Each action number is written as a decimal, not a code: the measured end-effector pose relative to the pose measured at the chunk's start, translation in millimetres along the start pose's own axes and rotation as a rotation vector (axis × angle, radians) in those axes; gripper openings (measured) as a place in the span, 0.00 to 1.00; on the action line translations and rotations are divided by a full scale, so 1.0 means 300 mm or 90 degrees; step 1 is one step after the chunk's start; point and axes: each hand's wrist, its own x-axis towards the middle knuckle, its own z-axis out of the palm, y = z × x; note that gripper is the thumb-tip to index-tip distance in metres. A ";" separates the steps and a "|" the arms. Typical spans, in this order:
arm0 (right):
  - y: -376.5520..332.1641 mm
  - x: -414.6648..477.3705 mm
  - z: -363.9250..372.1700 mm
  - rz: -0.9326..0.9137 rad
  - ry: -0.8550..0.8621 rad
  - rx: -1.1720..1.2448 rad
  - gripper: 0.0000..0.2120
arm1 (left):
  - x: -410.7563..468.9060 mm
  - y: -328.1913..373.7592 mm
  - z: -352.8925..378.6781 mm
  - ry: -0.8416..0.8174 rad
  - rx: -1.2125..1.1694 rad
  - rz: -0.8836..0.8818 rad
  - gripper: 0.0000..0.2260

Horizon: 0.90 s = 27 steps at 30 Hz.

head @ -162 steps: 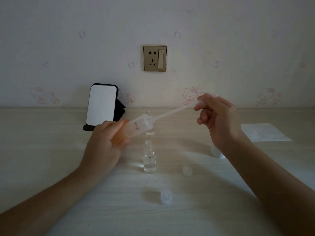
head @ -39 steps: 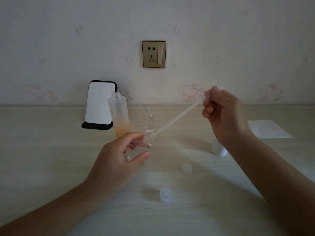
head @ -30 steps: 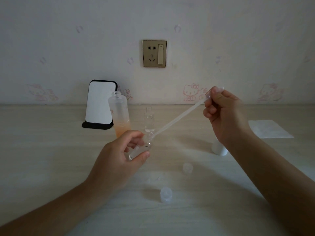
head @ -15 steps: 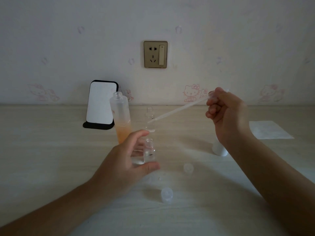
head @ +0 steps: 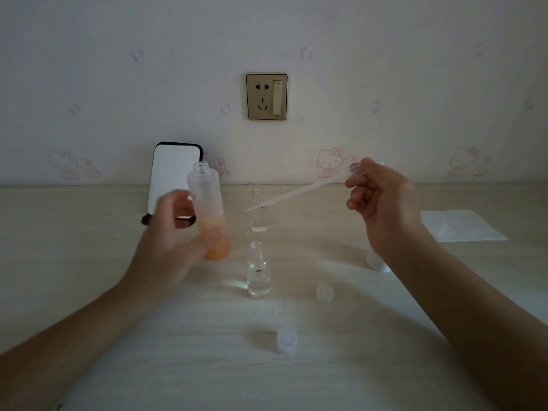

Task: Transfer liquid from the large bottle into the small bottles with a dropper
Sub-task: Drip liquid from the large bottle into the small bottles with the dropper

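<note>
Pale wooden table (head: 89,262), dim light. My left hand (head: 169,241) curls round the upright large bottle (head: 207,203), orange liquid low inside. My right hand (head: 382,203) pinches the dropper (head: 296,192), its tip before the far small bottle (head: 258,216); the near small bottle (head: 259,271) stands open.

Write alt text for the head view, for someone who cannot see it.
A person's left hand holds a large bottle with orange liquid at its bottom, while the right hand pinches a dropper, its tip in the air pointing toward that bottle. On the table stand a near small bottle, a far small bottle behind it, and two loose caps.
</note>
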 end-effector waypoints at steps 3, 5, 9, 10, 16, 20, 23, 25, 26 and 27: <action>0.009 0.004 -0.002 0.008 -0.003 -0.011 0.08 | -0.008 -0.029 0.028 -0.103 0.035 -0.026 0.36; 0.012 0.006 -0.002 0.021 -0.003 -0.019 0.07 | -0.006 -0.027 0.033 -0.106 0.043 -0.006 0.29; 0.016 0.001 0.008 0.037 -0.003 -0.033 0.07 | -0.015 -0.014 0.030 -0.064 0.059 0.035 0.25; 0.015 -0.001 0.010 0.039 -0.003 -0.026 0.08 | -0.016 -0.015 0.029 -0.045 0.067 0.046 0.26; -0.029 -0.009 0.005 0.037 0.001 0.064 0.11 | -0.001 -0.036 0.021 0.001 0.168 0.082 0.29; -0.048 -0.017 0.007 0.022 0.030 0.085 0.10 | 0.005 -0.044 0.021 0.004 0.236 0.093 0.31; -0.047 -0.014 0.006 0.021 0.042 0.079 0.09 | 0.004 -0.043 0.021 0.001 0.244 0.106 0.29; -0.041 -0.010 0.005 0.019 0.044 0.060 0.09 | 0.003 -0.040 0.025 0.003 0.253 0.118 0.30; -0.036 -0.008 0.004 0.013 0.043 0.046 0.08 | 0.001 -0.040 0.028 0.006 0.258 0.122 0.30; -0.031 -0.008 0.003 0.003 0.037 0.032 0.08 | -0.001 -0.039 0.031 0.010 0.264 0.123 0.31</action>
